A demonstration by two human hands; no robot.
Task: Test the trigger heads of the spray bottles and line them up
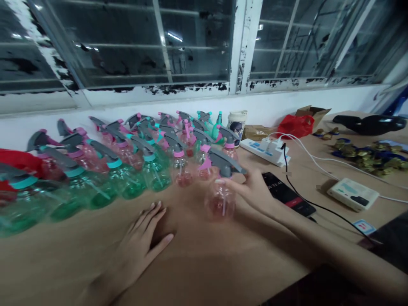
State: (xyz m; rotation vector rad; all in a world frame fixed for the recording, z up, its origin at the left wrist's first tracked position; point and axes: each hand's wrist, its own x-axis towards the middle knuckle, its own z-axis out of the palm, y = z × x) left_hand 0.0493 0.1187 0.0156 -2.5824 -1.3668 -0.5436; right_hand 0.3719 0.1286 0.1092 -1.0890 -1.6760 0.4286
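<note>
My right hand [251,187] grips a pink see-through spray bottle [219,204] around its neck, just under the grey and pink trigger head. The bottle is upright at the front of the rows; whether its base touches the table I cannot tell. My left hand [143,242] lies flat on the wooden table [204,267], fingers stretched out, holding nothing. Beyond it stand several green spray bottles [156,176] with turquoise collars. Another pink spray bottle [183,170] stands behind the held one, among more pink and green bottles.
A phone [287,195] lies right of my right hand. Behind it are a power strip [264,151] with cables, a patterned cup [237,125] and a red plastic bag [296,125]. A white box [352,193] and a heap of gold-coloured pieces [369,157] lie farther right.
</note>
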